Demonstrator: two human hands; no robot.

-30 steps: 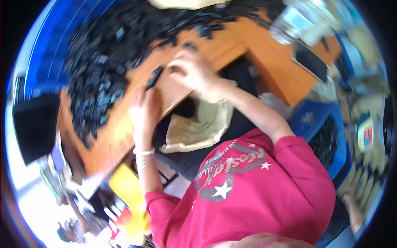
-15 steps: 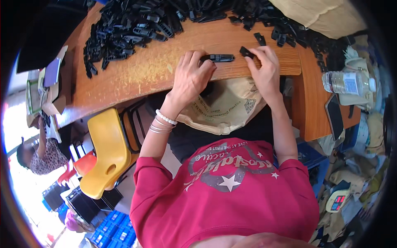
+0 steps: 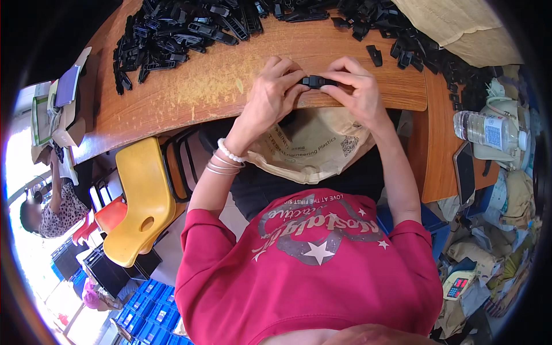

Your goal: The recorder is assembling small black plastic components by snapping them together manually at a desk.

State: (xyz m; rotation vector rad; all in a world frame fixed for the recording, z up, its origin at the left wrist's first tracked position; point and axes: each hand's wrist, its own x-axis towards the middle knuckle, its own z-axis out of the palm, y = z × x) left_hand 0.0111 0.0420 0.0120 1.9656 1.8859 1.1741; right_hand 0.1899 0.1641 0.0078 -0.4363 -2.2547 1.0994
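Over the front edge of the wooden table, my left hand (image 3: pixel 276 91) is closed on a long black plastic part (image 3: pixel 313 81), whose left end is hidden by the fingers. From the other side my right hand (image 3: pixel 359 92) pinches a small black plastic piece against the part's right end; fingers cover most of that piece. Both hands nearly meet, with only a short stretch of black plastic showing between them. Below them an open paper sack (image 3: pixel 310 169) hangs between the table edge and my lap.
Heaps of black plastic parts (image 3: pixel 190 29) cover the table's far side. A single small black piece (image 3: pixel 374 56) lies right of my hands. At the right are a clear bottle (image 3: pixel 486 129) and a phone (image 3: pixel 464 172). A yellow chair (image 3: pixel 144 195) stands left; another person (image 3: pixel 57 213) is beyond it.
My right hand has brought its small piece leftward against the long part's right end. The two pieces were apart before. The view has shifted slightly.
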